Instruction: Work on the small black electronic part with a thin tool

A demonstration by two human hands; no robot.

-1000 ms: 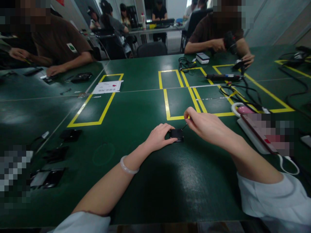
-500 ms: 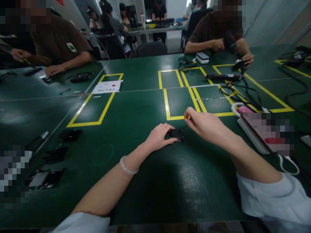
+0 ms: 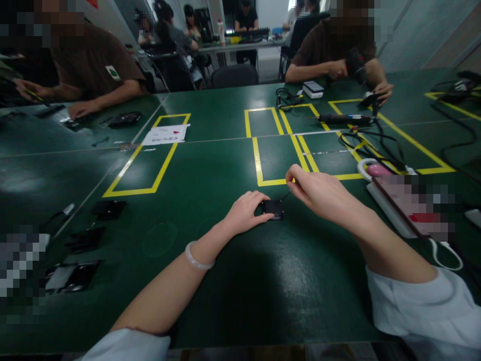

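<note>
On the green table (image 3: 233, 281) lies a small black rectangular box (image 3: 273, 207) with what look like screws at its corners. My left hand (image 3: 246, 213) grips its left side, fingers behind and thumb along the front edge. My right hand (image 3: 308, 188) is raised just beyond the box to the right, fingers pinched on a thin dark tool (image 3: 286, 195). The tool slants down, and its tip meets the box's far right corner. My fingers hide its upper end, so its exact kind does not show.
Several black parts (image 3: 83, 239) lie at the left. Yellow tape frames (image 3: 156, 185) mark the table; one has a white paper label (image 3: 165, 134). At right are a phone-like pink item (image 3: 409, 205) and black cables (image 3: 391, 140). Across the table a person holds a power drill (image 3: 355, 65).
My right hand has risen very slightly, with the tool still at the box's corner. My left hand and the box stay in place. The co-worker at left has shifted their hands a little.
</note>
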